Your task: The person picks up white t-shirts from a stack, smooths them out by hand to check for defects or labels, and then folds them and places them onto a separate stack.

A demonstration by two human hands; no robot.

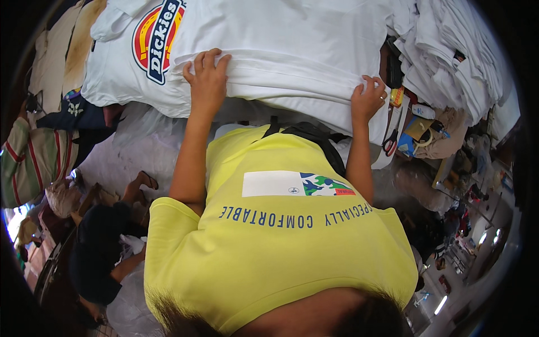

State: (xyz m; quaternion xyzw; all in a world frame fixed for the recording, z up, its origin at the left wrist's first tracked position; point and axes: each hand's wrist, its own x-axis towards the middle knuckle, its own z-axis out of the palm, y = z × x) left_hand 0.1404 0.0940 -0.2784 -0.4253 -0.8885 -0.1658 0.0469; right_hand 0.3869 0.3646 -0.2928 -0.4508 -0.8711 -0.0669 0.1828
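Note:
A white T-shirt (292,39) with a red, yellow and dark blue printed emblem (159,42) lies spread in front of me, a long raised pleat running across it. My left hand (208,81) rests on the pleat's left end, right of the emblem, its fingers spread and slightly bent on the cloth. At the shirt's right edge, my right hand (369,100) wears a ring; its fingers are curled and close on the fabric. Part of the fingertips' contact is hidden by the cloth.
Piled white garments (455,56) stand at the right. Dark-handled scissors (389,143) lie beside my right forearm, near a blue-and-yellow packet (414,132). Dark cloth (76,112) lies left of the shirt. Another person in dark clothing (98,247) is at the lower left.

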